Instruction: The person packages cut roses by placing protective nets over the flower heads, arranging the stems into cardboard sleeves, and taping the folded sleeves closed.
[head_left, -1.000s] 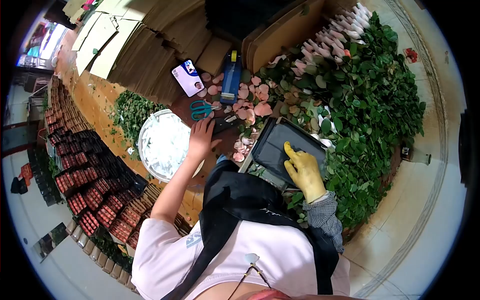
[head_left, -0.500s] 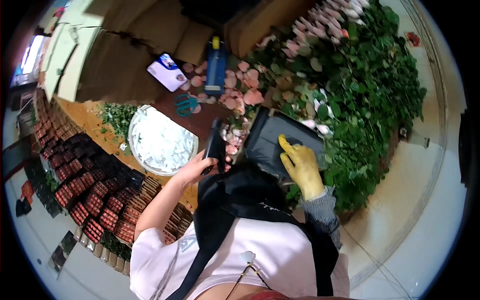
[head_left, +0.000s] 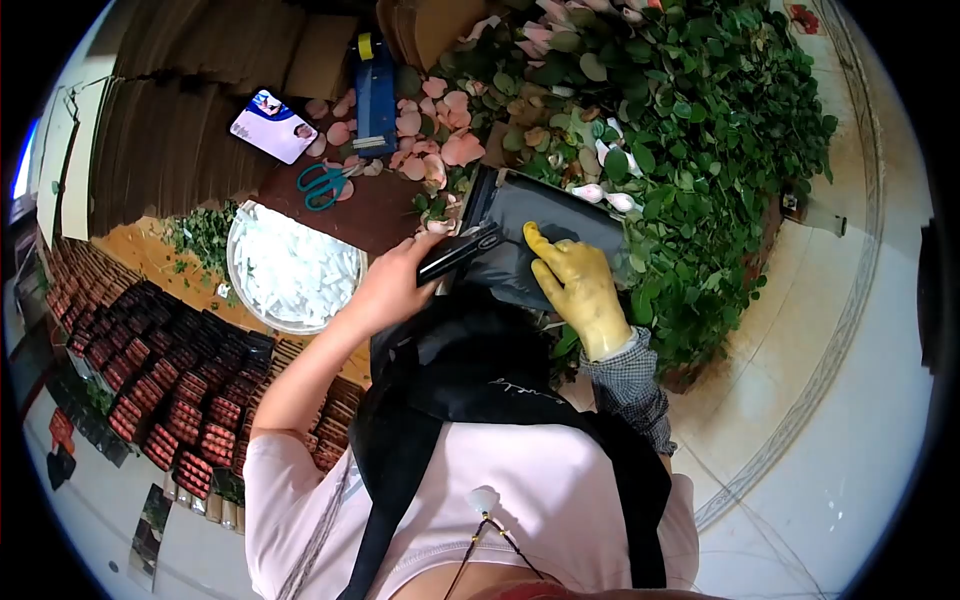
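My bare left hand [head_left: 392,285] is closed around a black stapler [head_left: 460,252], whose front end reaches the near left part of a flat dark package [head_left: 500,215]. The package looks like a black tray or box covered in dark plastic film, lying in front of my apron. My right hand [head_left: 578,290], in a yellow glove, rests on its right side. The index finger and thumb are stretched out and apart on the dark surface; the other fingers are partly bent, with nothing seen in them.
Leafy green stems [head_left: 720,190] are heaped on the right. Pink petals [head_left: 430,130], a blue tape dispenser [head_left: 375,105], teal scissors [head_left: 322,186] and a phone [head_left: 273,127] lie ahead. A white tub [head_left: 235,270] of small white tubes stands left, beside rows of trays [head_left: 185,395].
My left hand has brought the stapler right and forward, from upright beside the package to lying over its left edge. My gloved right hand stays on the package. The view has shifted slightly.
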